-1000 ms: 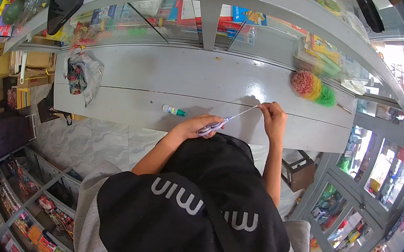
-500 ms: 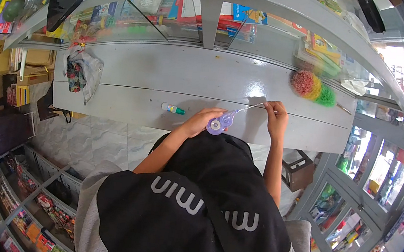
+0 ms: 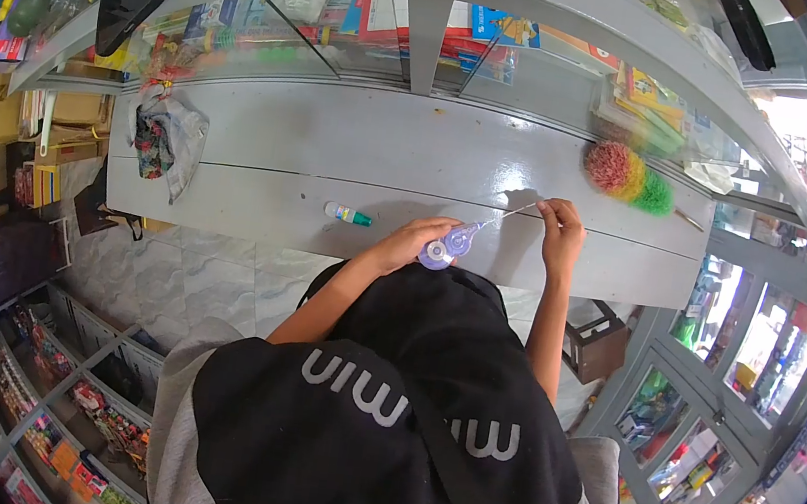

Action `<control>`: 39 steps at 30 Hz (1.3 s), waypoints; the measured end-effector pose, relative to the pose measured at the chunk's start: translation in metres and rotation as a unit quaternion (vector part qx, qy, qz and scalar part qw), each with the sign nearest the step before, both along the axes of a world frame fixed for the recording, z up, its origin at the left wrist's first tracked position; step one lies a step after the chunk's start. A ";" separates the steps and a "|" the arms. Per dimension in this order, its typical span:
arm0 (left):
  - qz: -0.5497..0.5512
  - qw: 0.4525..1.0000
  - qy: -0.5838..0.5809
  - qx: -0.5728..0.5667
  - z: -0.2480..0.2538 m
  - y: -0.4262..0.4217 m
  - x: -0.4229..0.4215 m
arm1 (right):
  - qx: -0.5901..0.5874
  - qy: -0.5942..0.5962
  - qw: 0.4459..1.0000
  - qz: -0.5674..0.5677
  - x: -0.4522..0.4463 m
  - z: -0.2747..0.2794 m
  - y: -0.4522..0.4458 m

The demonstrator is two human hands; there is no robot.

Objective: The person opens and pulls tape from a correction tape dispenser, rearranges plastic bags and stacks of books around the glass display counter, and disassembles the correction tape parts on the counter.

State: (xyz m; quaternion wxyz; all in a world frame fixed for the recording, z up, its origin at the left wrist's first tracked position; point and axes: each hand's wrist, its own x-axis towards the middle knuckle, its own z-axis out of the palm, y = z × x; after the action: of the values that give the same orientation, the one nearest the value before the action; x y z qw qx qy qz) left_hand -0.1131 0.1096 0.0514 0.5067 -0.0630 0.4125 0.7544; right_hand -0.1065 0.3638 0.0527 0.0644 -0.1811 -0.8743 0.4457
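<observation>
My left hand (image 3: pixel 407 243) is closed around a purple, see-through correction tape dispenser (image 3: pixel 452 245) near the front edge of the grey counter. From its tip a thin white strip of tape (image 3: pixel 509 214) stretches up to the right. The far end of that strip is pinched between the fingertips of my right hand (image 3: pixel 562 233), which hovers over the counter. Left of the dispenser lies a small white glue bottle with a green cap (image 3: pixel 348 214).
A red, yellow and green duster (image 3: pixel 628 177) lies at the counter's right end. On the left sits a plastic bag (image 3: pixel 167 144). Behind the grey counter (image 3: pixel 267 135) is a glass case with books (image 3: pixel 505 27). A dark stool (image 3: pixel 597 342) stands below right.
My right hand has shifted slightly right, still pinching the tape. The dispenser in my left hand has barely moved. The whole view has shifted a little.
</observation>
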 end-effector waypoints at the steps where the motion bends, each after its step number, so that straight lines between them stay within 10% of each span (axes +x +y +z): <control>1: 0.000 1.000 0.000 0.000 -0.001 0.000 0.000 | 0.004 0.003 1.000 -0.003 0.001 -0.002 0.001; 39: -0.057 0.997 -0.005 -0.045 -0.003 0.001 0.001 | 0.032 0.000 0.998 -0.057 0.017 -0.023 0.035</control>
State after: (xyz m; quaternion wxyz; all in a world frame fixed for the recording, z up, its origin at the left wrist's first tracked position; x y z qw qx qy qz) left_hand -0.1123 0.1110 0.0487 0.5480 -0.0660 0.4460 0.7046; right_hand -0.0897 0.3988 0.0292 0.0956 -0.2283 -0.8766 0.4127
